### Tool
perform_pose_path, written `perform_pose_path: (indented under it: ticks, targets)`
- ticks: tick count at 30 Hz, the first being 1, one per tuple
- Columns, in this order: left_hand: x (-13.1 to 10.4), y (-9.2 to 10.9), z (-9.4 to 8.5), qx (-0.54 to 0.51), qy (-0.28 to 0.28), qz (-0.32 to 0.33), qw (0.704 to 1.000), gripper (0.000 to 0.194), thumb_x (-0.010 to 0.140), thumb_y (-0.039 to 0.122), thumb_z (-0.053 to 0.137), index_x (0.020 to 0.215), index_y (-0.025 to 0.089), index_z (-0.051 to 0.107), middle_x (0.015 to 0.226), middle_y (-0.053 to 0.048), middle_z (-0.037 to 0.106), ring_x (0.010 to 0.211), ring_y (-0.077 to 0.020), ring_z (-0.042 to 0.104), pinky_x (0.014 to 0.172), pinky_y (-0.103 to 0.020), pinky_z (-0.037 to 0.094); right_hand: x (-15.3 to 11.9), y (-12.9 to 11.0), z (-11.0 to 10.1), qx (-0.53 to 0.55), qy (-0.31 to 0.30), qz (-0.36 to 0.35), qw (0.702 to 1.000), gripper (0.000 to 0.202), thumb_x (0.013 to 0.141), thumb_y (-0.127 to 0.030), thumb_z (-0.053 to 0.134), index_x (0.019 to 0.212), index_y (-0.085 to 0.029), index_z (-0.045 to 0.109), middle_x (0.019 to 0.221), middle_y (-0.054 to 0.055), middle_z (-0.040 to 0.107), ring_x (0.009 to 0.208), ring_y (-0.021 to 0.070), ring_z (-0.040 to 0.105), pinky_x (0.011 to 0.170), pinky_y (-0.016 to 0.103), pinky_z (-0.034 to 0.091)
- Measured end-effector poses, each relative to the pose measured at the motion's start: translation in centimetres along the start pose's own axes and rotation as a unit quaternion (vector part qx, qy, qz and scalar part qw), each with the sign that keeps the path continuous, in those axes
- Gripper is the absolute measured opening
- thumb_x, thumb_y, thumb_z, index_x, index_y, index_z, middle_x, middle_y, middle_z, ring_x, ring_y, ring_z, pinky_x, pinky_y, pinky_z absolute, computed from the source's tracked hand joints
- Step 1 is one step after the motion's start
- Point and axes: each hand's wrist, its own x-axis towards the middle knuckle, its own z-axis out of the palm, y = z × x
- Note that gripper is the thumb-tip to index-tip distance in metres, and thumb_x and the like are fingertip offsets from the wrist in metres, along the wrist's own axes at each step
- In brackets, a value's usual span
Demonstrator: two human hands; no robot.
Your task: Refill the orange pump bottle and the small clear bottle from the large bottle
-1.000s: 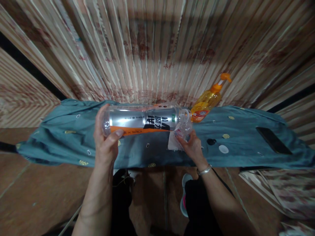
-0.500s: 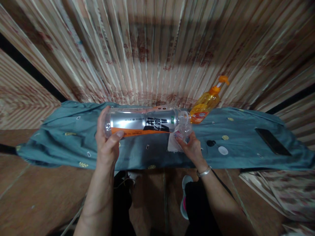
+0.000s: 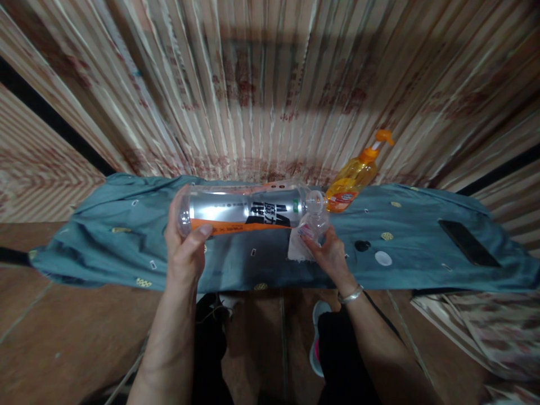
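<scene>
My left hand (image 3: 185, 239) is wrapped round the base of a large clear plastic bottle (image 3: 236, 207) with a silver and orange label. The bottle lies sideways in the air, its neck pointing right. Closed on a small clear plastic bottle (image 3: 318, 224), my right hand (image 3: 329, 250) holds it at the big bottle's mouth. Whether the two openings touch, I cannot tell. Below them a white piece of paper (image 3: 297, 247) rests on the cloth, partly hidden by the small bottle and my right hand.
A yellow pump bottle (image 3: 352, 180) with an orange top stands behind my right hand. On the green cloth-covered table (image 3: 236, 267) lie a small black object (image 3: 361, 246), a white round disc (image 3: 383, 258) and a dark phone (image 3: 468, 243). A pleated curtain (image 3: 261, 84) hangs behind.
</scene>
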Motion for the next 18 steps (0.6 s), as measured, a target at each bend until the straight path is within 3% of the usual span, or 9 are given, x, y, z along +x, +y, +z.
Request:
perform_pose_path:
  ticks: [8, 14, 18]
  targets:
    - [0.03, -0.14, 0.07, -0.004, -0.004, 0.004, 1.0, 0.06, 0.069, 0.057, 0.093, 0.12, 0.031, 0.075, 0.146, -0.008, 0.068, 0.146, -0.0403, 0.058, 0.128, -0.06, 0.045, -0.08, -0.17, -0.1, -0.004, -0.005, 0.01, 1.0, 0.064, 0.086, -0.074, 0.065, 0.119, -0.019, 0.064, 0.099, 0.016, 0.082, 0.094, 0.0383, 0.081, 0.079, 0.046, 0.061]
    - [0.14, 0.12, 0.38, -0.027, 0.017, -0.014, 0.999, 0.079, 0.06, 0.06, 0.099, 0.129, 0.03, 0.075, 0.14, -0.007, 0.071, 0.142, -0.0393, 0.06, 0.131, -0.059, 0.04, -0.01, -0.24, -0.2, 0.006, -0.012, 0.009, 1.0, 0.067, 0.086, -0.074, 0.064, 0.121, -0.018, 0.064, 0.104, 0.019, 0.083, 0.096, 0.0388, 0.081, 0.082, 0.047, 0.062]
    - [0.09, 0.05, 0.23, -0.019, -0.005, -0.009, 1.0, 0.08, 0.065, 0.059, 0.097, 0.136, 0.03, 0.073, 0.142, -0.009, 0.069, 0.143, -0.0395, 0.06, 0.13, -0.06, 0.04, 0.01, -0.18, -0.13, 0.0, -0.005, 0.0, 1.0, 0.067, 0.087, -0.077, 0.063, 0.12, -0.018, 0.065, 0.102, 0.018, 0.083, 0.093, 0.038, 0.081, 0.08, 0.047, 0.062]
